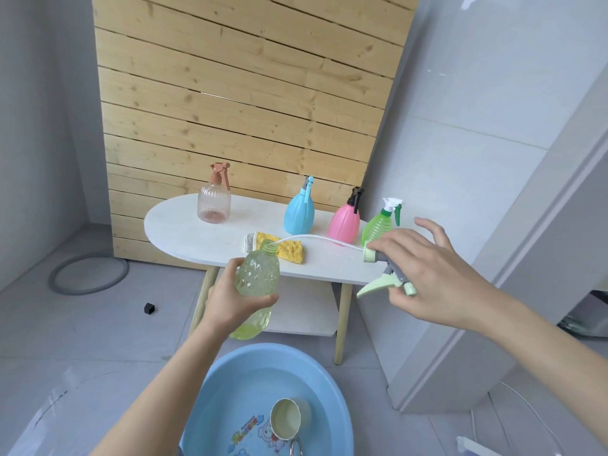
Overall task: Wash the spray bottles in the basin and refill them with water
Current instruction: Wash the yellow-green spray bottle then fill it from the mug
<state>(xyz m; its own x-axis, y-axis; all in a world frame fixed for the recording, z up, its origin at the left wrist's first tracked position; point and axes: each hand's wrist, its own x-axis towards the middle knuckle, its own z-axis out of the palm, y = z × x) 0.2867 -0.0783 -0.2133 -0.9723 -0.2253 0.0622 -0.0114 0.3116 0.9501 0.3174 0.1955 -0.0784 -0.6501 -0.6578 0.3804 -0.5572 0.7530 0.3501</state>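
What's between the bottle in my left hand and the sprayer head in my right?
Head view: the white dip tube spans it, in front of a yellow cloth on the table.

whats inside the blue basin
A cream cup lies on its side in the blue basin, next to a cartoon print on its floor. A metal ring shows below the cup. The basin's near part is out of frame, so anything there is unseen.
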